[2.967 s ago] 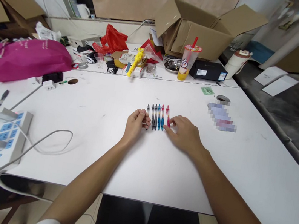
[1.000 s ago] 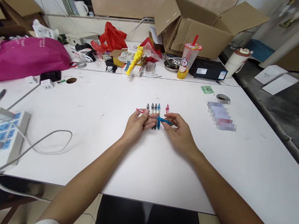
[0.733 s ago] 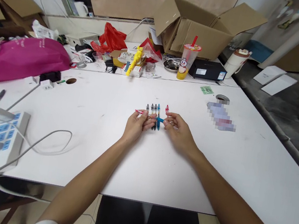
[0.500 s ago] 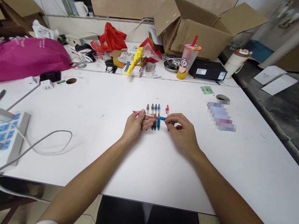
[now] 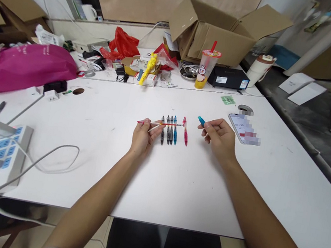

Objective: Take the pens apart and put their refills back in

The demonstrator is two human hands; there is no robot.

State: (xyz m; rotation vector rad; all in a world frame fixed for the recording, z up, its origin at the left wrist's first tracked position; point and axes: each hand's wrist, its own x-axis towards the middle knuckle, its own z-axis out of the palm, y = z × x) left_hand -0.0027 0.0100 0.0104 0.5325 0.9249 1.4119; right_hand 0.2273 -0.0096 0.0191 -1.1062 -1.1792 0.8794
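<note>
The white table (image 5: 158,186) spreads beneath both my hands, with the open cardboard box (image 5: 238,47) well beyond my grip. The magenta bag (image 5: 32,65) lies far to the left of my left hand, and nearer me on that side is the power strip (image 5: 20,155). My left hand (image 5: 145,135) is half curled, palm up, thumb and fingers pinching the pink-topped pen part (image 5: 140,122). My right hand (image 5: 220,139), well apart from it, pinches the blue pen piece (image 5: 201,120) between thumb and fingertips. The phone (image 5: 240,130) lies just right of that hand. Between my hands five pens lie side by side: three black pens (image 5: 168,135) nearest the left grip, one blue pen (image 5: 175,136), then, across a gap, one pink pen (image 5: 185,136). From my left grip a thin reddish refill (image 5: 171,124) points rightward across the row; I cannot tell if it touches them.
</note>
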